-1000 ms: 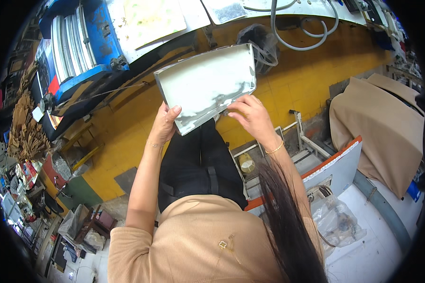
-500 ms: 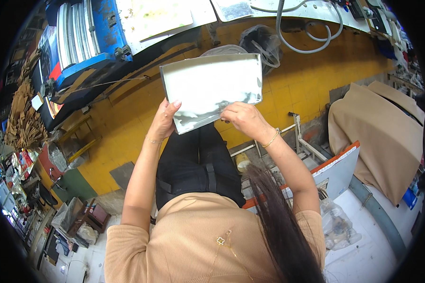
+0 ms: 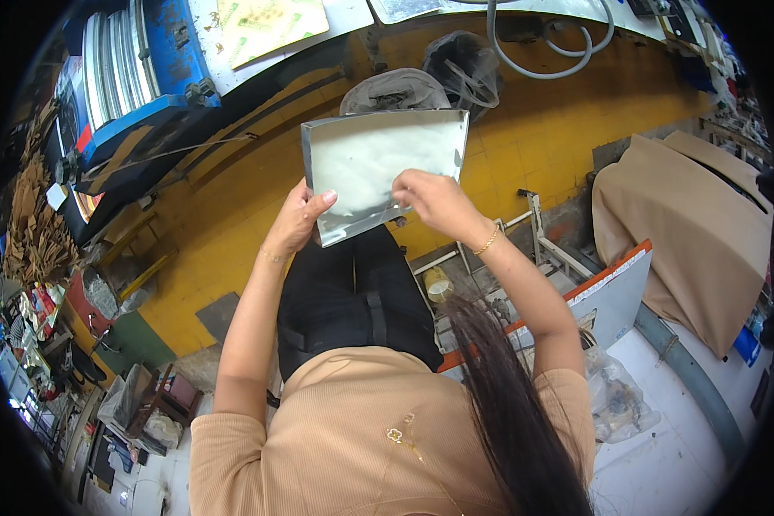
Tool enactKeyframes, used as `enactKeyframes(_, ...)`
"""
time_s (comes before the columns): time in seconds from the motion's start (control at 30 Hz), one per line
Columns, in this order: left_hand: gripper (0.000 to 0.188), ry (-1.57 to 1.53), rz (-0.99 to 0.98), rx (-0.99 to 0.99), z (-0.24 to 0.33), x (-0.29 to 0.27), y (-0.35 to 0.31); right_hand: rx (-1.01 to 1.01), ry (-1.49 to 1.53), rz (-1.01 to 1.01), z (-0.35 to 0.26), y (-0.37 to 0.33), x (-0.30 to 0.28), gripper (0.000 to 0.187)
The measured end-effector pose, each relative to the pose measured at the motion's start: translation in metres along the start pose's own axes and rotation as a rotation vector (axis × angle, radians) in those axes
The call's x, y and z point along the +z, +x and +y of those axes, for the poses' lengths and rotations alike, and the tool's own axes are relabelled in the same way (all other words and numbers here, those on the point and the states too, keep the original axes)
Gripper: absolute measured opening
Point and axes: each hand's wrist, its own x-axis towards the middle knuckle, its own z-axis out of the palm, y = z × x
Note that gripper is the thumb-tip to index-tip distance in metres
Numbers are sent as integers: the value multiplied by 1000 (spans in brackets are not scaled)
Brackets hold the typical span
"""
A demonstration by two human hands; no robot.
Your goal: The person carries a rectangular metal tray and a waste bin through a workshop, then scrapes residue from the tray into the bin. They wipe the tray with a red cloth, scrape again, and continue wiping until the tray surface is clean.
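Tray (image 3: pixel 374 159) is gripped near its lower-left corner by the left hand (image 3: pixel 298 220); the half-curled right hand (image 3: pixel 439 204) is at its near edge, hold unclear.

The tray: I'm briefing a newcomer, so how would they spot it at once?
Start at the yellow tiled surface, just beyond the black trousers. There the left hand grips the shallow tray by one side. Its angular rim and whitish inside set it apart from the crumpled plastic behind.

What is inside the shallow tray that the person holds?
The tray holds a white layer, with grey patches along its nearer edge. The right hand and left thumb hide parts of it; what lies beneath is not visible.
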Motion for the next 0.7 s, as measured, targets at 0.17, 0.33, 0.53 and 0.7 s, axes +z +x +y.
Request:
enactKeyframes(0.17,76,-8,31,-13,-5,-5,1,313,658,230,12,7,-10,15)
enactKeyframes(0.33,72,10,53,-44,-15,-13,4,211,935,533,38,22,-39,14)
enactKeyframes(0.53,64,12,79,-33,-24,-16,8,162,930,823,61,21,-91,10)
enactKeyframes(0.7,60,73,119,-101,-26,-17,10,245,875,993,86,16,-119,10)
